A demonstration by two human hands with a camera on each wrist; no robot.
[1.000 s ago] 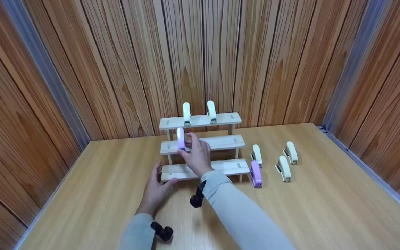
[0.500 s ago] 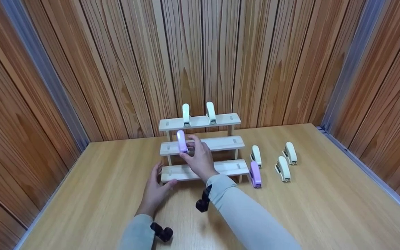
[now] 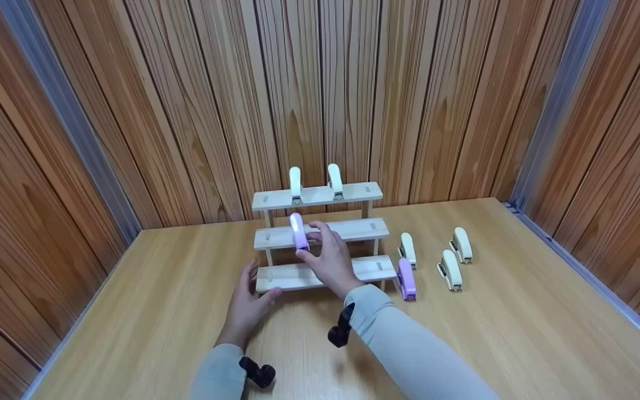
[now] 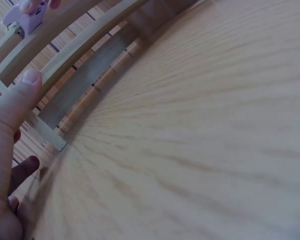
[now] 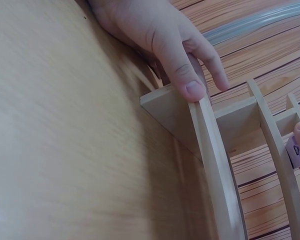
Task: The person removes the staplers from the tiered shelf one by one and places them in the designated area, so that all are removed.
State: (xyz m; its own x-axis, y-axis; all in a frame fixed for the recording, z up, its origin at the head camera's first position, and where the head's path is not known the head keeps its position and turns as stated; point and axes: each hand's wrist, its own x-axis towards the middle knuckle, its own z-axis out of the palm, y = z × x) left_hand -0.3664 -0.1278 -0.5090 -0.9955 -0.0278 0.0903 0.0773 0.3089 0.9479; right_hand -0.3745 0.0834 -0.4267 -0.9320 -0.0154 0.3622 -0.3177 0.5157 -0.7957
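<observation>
My right hand (image 3: pixel 331 260) pinches a purple stapler (image 3: pixel 298 230) between thumb and fingers, at the left part of the middle shelf (image 3: pixel 348 229). The stapler stands on end and leans slightly left; whether its base fully rests on the shelf I cannot tell. At the left end of the three-step wooden stand, my left hand (image 3: pixel 246 305) holds the bottom shelf (image 3: pixel 292 276). Its thumb (image 5: pixel 194 90) lies on the front edge, and the other fingers reach round the side. Two white staplers, one on the left (image 3: pixel 295 183) and one on the right (image 3: pixel 335 180), stand on the top shelf (image 3: pixel 315 194).
Right of the stand, another purple stapler (image 3: pixel 406 279) sits on the table (image 3: pixel 498 333) close to the bottom shelf's end. A white stapler (image 3: pixel 407 250) is just behind it. Farther right stand two more white staplers, a nearer (image 3: pixel 450 270) and a farther one (image 3: pixel 461 244). Wood-panelled walls enclose the table.
My right hand has shifted the purple stapler a little to the right and down at the middle shelf, and the stapler now leans left. The left hand has stayed on the bottom shelf's end.
</observation>
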